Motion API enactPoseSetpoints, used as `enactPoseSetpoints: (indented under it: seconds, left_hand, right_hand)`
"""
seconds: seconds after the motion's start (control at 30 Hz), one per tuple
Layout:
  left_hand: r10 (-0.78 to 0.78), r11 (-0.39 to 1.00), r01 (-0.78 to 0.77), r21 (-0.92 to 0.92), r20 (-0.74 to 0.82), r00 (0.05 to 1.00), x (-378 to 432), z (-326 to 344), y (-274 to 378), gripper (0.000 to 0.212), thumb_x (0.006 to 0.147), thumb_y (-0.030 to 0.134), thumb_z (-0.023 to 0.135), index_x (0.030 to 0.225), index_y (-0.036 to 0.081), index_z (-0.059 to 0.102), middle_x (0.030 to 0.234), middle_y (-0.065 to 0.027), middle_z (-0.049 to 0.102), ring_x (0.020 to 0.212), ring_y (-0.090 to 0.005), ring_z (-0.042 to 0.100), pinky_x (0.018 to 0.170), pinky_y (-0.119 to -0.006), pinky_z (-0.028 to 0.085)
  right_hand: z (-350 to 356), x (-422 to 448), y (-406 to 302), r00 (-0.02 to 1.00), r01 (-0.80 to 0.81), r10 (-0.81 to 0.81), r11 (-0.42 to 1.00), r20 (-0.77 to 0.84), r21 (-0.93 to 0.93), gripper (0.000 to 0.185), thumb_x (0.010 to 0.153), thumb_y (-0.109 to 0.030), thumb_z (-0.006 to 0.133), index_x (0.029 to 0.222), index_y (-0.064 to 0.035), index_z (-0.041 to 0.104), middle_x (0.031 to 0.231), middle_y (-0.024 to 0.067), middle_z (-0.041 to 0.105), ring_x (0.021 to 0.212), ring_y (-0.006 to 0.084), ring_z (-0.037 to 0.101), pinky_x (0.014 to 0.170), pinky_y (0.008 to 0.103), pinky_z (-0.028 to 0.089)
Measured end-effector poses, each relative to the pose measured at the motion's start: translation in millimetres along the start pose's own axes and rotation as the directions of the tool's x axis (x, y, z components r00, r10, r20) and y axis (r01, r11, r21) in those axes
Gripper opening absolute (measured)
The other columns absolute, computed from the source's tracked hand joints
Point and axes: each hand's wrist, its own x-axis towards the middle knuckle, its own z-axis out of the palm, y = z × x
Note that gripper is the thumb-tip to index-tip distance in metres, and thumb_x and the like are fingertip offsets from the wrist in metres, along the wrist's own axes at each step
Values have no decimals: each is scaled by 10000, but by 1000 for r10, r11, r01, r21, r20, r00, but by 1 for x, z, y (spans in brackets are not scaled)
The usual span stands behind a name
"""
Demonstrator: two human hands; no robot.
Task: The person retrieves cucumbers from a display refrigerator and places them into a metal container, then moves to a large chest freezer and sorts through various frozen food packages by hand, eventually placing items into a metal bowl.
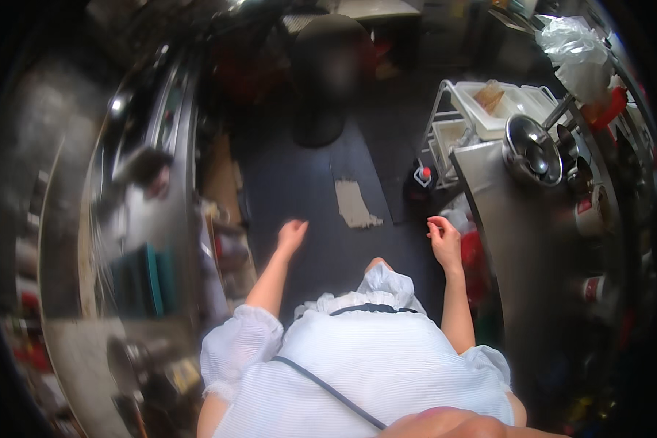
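Both my hands hang over the dark floor (306, 186) of a kitchen aisle. My left hand (293, 235) has its fingers loosely curled, with nothing visible in it. My right hand (444, 238), fingers bent and partly apart, appears to hold nothing either. It is close to the steel counter (493, 219) and below a dark bottle with a red cap (419, 183) that stands on the floor. Between the hands and farther ahead, a pale flat piece (355, 203), perhaps cardboard, lies on the floor.
A steel bowl (532, 150) sits at the right counter's far end, near a white rack (443, 131) with white trays (484, 112). A plastic bag (575, 49) hangs at upper right. Along the left runs another counter with teal boards (156, 279). Ahead is a dark rounded object (331, 60).
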Motion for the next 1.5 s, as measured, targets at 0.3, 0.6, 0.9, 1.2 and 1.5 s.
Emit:
enactPoseSetpoints:
  seconds: [0.3, 0.6, 0.9, 1.2, 1.5]
  left_hand:
    - [50, 998, -37, -48, 312, 949, 282, 89, 155, 243, 748, 245, 598, 854, 27, 592, 753, -107, 623, 701, -200, 602, 633, -307, 466]
    - [-317, 948, 309, 80, 339, 886, 542, 147, 230, 269, 761, 256, 583, 846, 1, 603, 653, -65, 600, 531, -137, 572, 496, -260, 469]
    - [188, 925, -353, 143, 635, 750, 863, 365, 477, 303, 751, 301, 585, 832, 11, 615, 810, -151, 620, 769, -271, 593, 696, -353, 466]
    - [259, 948, -303, -98, 790, 556, 973, 563, 710, 292, 775, 295, 581, 861, 17, 604, 761, -101, 617, 618, -164, 592, 544, -295, 476]
    - [-73, 997, 45, 60, 918, 390, 1038, 667, 816, 303, 801, 327, 560, 909, 44, 559, 756, -77, 591, 657, -172, 589, 585, -294, 494]
  right_hand:
    - [62, 324, 19, 999, -36, 30, 984, 38, 176, 135, 804, -96, 517, 890, -14, 582, 702, 69, 605, 574, 116, 582, 538, 240, 459]
    - [-17, 626, 53, 970, -29, 91, 964, -225, 266, 150, 819, -110, 533, 918, -6, 575, 747, 61, 603, 606, 110, 586, 560, 225, 465]
    - [-119, 716, 161, 660, -263, 528, 828, -534, 495, 176, 867, -115, 453, 983, -15, 540, 857, 75, 589, 615, 99, 549, 580, 214, 451]
    - [-215, 845, 236, 453, -339, 691, 718, -563, 608, 184, 853, -180, 505, 962, -42, 558, 796, 51, 596, 598, 86, 549, 499, 177, 422]
    - [-416, 1042, 239, 498, -183, 492, 864, -714, 468, 187, 851, -182, 499, 981, -59, 555, 860, 65, 603, 660, 112, 584, 572, 221, 458]
